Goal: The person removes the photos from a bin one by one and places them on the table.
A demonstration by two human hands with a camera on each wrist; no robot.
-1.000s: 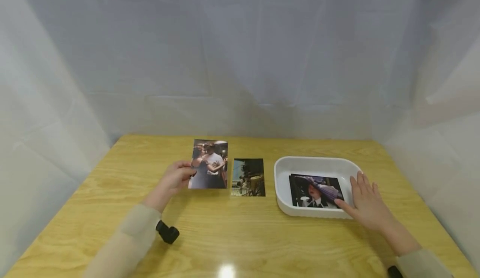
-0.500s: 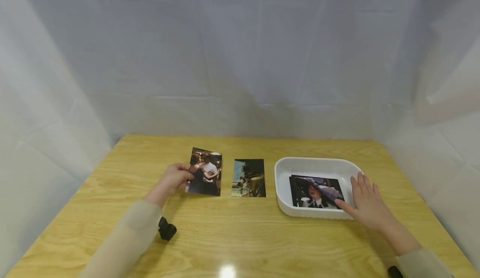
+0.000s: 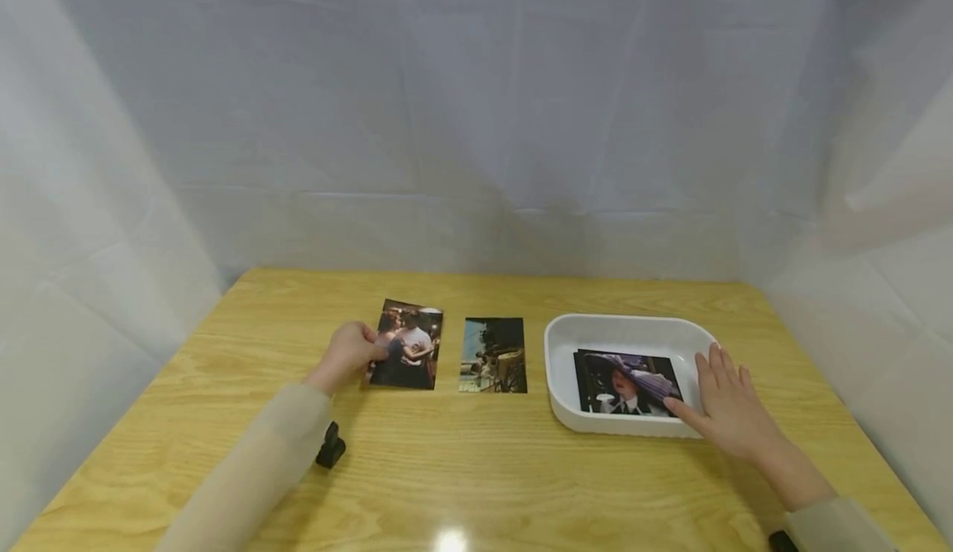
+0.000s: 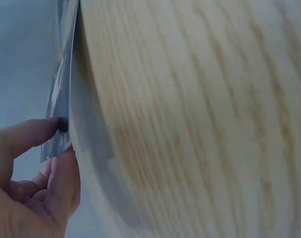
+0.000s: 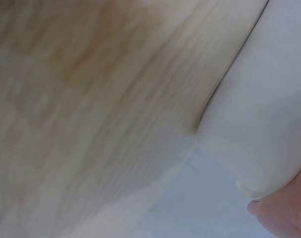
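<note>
Photo (image 3: 413, 348): left of centre, edge-held, leaving most visible
Left hand (image 3: 351, 353): pinching photo
Right hand (image 3: 731, 410): fingers extended against tray (image 3: 633, 425), perhaps steadying

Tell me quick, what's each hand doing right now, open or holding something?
Left hand: closed, pinching the leftmost photo.
Right hand: open, fingers extended, resting on the edge of the white tray.

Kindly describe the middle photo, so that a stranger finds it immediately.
On the yellowish wooden table, look just left of the white tray. The middle photo lies flat there, between the tray and the pinched photo in the left hand. Unlike the pinched photo, no hand holds it; unlike the purplish photo inside the tray, it lies on wood.
</note>
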